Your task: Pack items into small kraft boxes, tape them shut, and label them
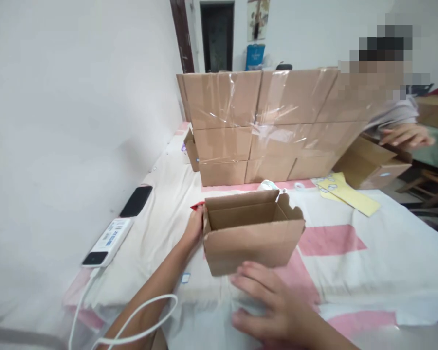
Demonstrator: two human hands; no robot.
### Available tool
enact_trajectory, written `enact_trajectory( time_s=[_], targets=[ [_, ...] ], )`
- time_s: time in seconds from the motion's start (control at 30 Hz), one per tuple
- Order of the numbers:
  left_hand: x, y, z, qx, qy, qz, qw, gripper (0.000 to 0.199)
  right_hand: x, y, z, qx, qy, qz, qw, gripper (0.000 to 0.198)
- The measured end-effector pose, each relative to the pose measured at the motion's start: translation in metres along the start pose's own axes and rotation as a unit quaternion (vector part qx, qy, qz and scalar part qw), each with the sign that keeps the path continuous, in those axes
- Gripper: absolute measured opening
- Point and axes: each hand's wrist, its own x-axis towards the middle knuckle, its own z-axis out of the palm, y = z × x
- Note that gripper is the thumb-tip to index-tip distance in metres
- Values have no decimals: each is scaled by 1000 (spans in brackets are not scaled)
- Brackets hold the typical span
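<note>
An open-topped brown cardboard box (253,243) stands on the cloth in front of me, its flaps upright and its inside partly in shadow. My left hand (194,224) is closed at the box's left end, its fingers mostly hidden against that side. A small red piece (197,206) shows just above the left fingers; whether they hold it too, I cannot tell. Close to the box's lower front edge is my right hand (261,299), open, fingers apart and nothing in it. Contact between the right fingertips and the box is unclear.
A taped wall of cardboard boxes (222,143) rises behind. Yellow sheets (346,194) and another open carton (368,163) lie right, near a co-worker's hand (407,135). Left are a black phone (136,201), a white power strip (115,236) and a looped white cable (146,335).
</note>
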Motion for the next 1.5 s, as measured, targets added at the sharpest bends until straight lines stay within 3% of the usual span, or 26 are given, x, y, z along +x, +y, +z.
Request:
enact_trajectory(
  time_s=[0.1, 0.2, 0.27, 0.37, 0.47, 0.53, 0.57, 0.63, 0.7, 0.83, 1.0, 1.2, 1.27, 1.4, 1.5],
  targets=[
    [2, 33, -24, -83, 80, 26, 993, 61, -4, 15, -51, -116, 94, 101, 984, 65],
    [-10, 91, -55, -149, 134, 92, 975, 65, -2, 40, -84, -110, 33, 187, 976, 63],
    [-28, 132, -63, -173, 134, 141, 966, 57, -2, 53, -89, -77, 8, 204, 976, 50],
    [-60, 169, -44, -187, 135, 194, 954, 38, -6, 56, -82, -44, 22, 209, 977, 38],
    [-72, 168, -9, -130, 130, 177, 967, 33, -12, 50, -71, -29, 63, 224, 972, 43],
    [-68, 157, 7, -9, 31, 157, 987, 33, -17, 49, -64, -20, 112, 249, 962, 55],
    [-64, 152, 10, 75, -56, 148, 985, 28, -20, 50, -62, -16, 140, 264, 954, 61],
    [-59, 150, 8, 218, -227, 125, 941, 18, -24, 52, -57, -1, 182, 291, 939, 69],
    [-61, 155, 0, 296, -319, 112, 894, 13, -28, 53, -53, 20, 197, 304, 932, 71],
    [-80, 168, -11, 328, -278, 168, 887, 18, -30, 48, -49, 37, 199, 278, 939, 69],
    [-89, 169, 3, 308, -271, 215, 886, 20, -26, 43, -47, 29, 195, 233, 952, 65],
    [-77, 190, 6, 316, -127, 275, 899, 27, -24, 40, -43, 41, 210, 263, 941, 76],
    [-71, 197, 8, 337, -161, 285, 883, 27, -25, 39, -38, 51, 217, 281, 933, 78],
    [-60, 200, 25, 386, -304, 261, 831, 16, -27, 39, -28, 58, 223, 291, 929, 78],
    [-59, 199, 28, 391, -345, 243, 819, 21, -28, 38, -25, 53, 239, 297, 923, 74]
  ],
)
